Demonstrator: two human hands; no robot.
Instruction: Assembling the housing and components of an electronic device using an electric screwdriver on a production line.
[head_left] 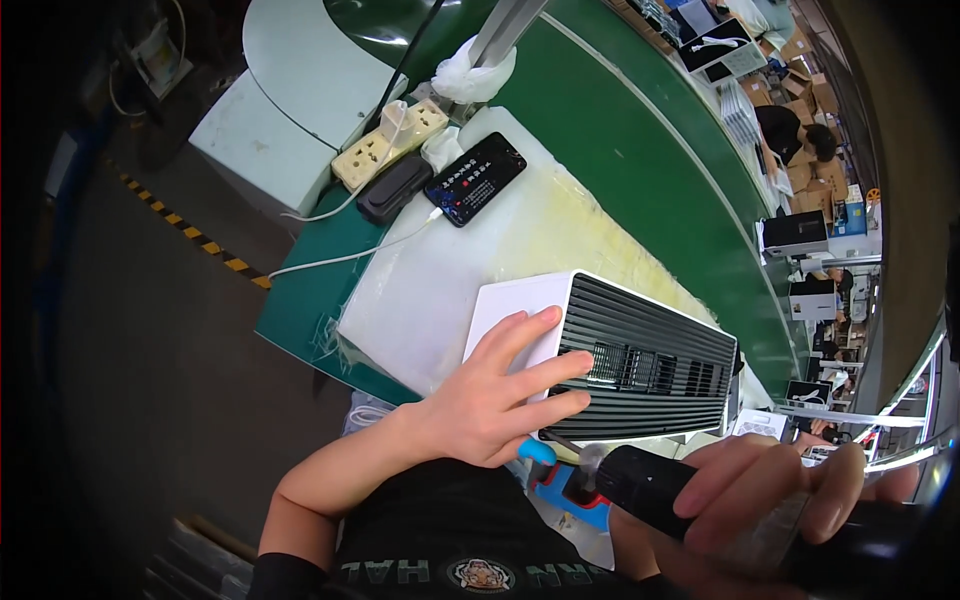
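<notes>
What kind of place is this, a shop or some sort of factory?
Most likely a factory assembly line. A long green conveyor belt runs past the bench, a white box-shaped appliance lies under the left hand, the right hand grips a black power tool, and cardboard boxes pile up beyond.

The scene is evenly lit from overhead, with glare noted on the green conveyor belt and a soft sheen on the white tabletop. Straight edges are bent by fisheye distortion, and the corners are lost to black vignetting. The right hand and its black tool are blurred; the far background is overexposed.
</notes>
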